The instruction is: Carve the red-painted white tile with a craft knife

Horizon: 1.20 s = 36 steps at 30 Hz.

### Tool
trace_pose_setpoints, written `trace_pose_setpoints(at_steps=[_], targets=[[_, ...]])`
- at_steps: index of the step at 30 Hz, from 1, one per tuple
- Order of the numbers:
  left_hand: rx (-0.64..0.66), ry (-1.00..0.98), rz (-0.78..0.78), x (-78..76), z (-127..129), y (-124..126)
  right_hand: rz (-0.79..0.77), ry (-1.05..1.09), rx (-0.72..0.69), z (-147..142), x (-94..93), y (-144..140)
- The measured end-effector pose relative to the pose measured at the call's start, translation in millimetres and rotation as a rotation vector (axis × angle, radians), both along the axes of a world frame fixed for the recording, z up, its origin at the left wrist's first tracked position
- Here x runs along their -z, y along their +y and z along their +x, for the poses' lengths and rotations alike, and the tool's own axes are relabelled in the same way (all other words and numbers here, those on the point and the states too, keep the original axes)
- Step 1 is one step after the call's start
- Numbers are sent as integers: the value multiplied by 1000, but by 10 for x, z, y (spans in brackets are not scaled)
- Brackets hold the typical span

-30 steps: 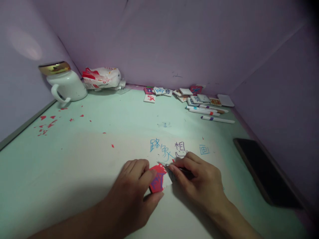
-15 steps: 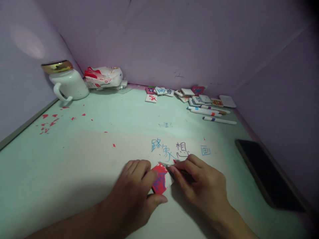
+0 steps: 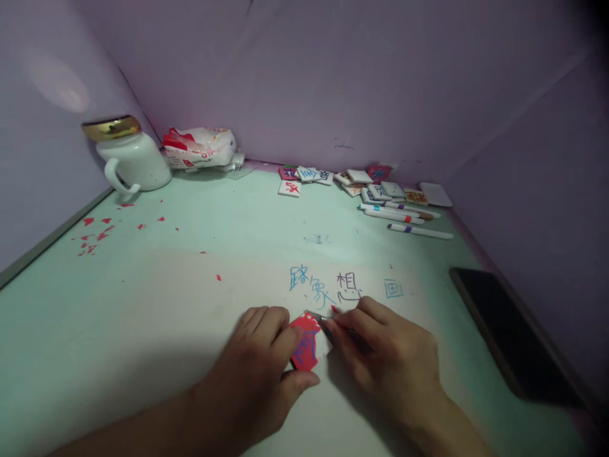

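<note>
Low in the middle of the view, my left hand [image 3: 266, 362] is closed on a small square tile [image 3: 307, 352], thumb along its near side and fingers on its left. Red covers most of the tile, with purple strokes on it and a white bare patch at the right corner. My right hand [image 3: 387, 355] pinches a craft knife [image 3: 326, 324], its thin pointed metal blade lying at the tile's upper edge; the fingers hide most of the dark handle. A red scrap [image 3: 334, 310] sits by the right fingertips. Blue and purple characters [image 3: 348, 287] are written on the table just beyond.
White mug [image 3: 137, 166] with a gold lid, back left, beside a red-and-white soft packet [image 3: 202, 149]. Several marked tiles [image 3: 290, 188] and marker pens [image 3: 419, 231] lie along the back right. A phone [image 3: 509, 330] rests at right. Red flakes [image 3: 102, 235] are scattered at left.
The right hand and the knife have shifted very slightly to the right along the tile's edge. The left hand and tile look almost unmoved.
</note>
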<state>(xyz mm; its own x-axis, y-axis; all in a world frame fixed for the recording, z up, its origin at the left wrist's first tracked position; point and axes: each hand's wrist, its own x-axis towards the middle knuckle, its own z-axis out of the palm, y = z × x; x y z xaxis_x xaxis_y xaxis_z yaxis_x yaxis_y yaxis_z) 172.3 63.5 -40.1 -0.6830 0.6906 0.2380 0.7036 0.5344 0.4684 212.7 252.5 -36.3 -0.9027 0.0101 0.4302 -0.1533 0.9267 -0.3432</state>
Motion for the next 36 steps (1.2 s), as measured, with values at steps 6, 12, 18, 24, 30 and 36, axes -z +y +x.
trace_pose_setpoints(at_steps=[6,12,18,24,30,36], targets=[[9,18,18,-11,2,0,11,-65,-93,-69,-33,102],[5,12,21,-5,2,3,-122,-191,-160,-89,-9,149],[17,26,42,-3,-21,5,-274,-93,-78,-45,74,120],[17,25,55,-8,-5,-5,-203,-40,-24,-38,87,89],[30,33,68,-9,-18,2,-123,-62,-16,-52,66,73],[29,27,64,-8,-26,9,-39,-35,0,-59,25,55]])
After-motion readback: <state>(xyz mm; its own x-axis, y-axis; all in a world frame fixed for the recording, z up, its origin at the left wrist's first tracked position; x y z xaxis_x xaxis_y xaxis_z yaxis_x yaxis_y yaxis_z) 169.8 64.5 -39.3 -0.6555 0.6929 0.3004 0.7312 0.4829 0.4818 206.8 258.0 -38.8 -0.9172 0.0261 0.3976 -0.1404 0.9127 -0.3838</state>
